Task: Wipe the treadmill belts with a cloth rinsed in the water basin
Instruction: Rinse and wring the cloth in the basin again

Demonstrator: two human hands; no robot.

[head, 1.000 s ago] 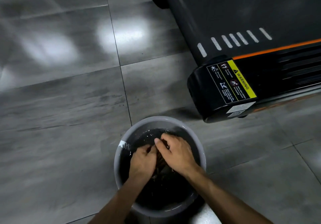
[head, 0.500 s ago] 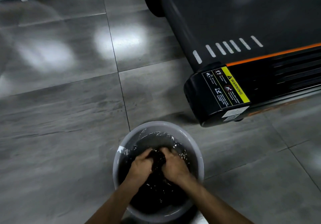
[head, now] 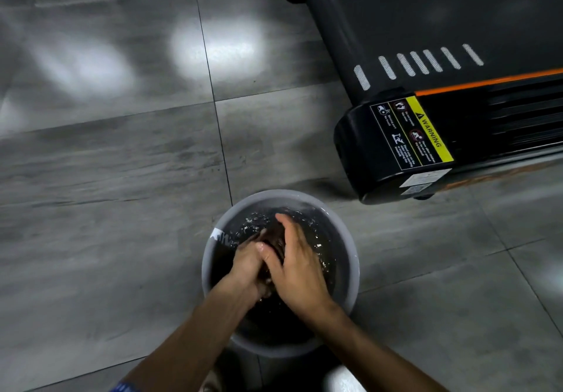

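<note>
A round grey basin [head: 210,257] of dark water stands on the floor just below the middle of the view. Both my hands are inside it. A dark wet cloth [head: 274,239] shows between them, mostly hidden. My left hand [head: 248,262] grips the cloth from the left. My right hand [head: 300,265] lies over it from the right, fingers stretched forward across it and thumb against my left hand. The black treadmill belt [head: 441,11] runs along the upper right, apart from the basin.
The treadmill's black rear end cap with a yellow warning label [head: 414,136] sits close to the basin's upper right. An orange stripe [head: 487,82] edges the deck. Grey floor tiles [head: 106,178] spread to the left and below right.
My hands have shifted over the cloth in the basin; my right hand's fingers now stretch forward over it, and the water is splashing. The camera has moved slightly.
</note>
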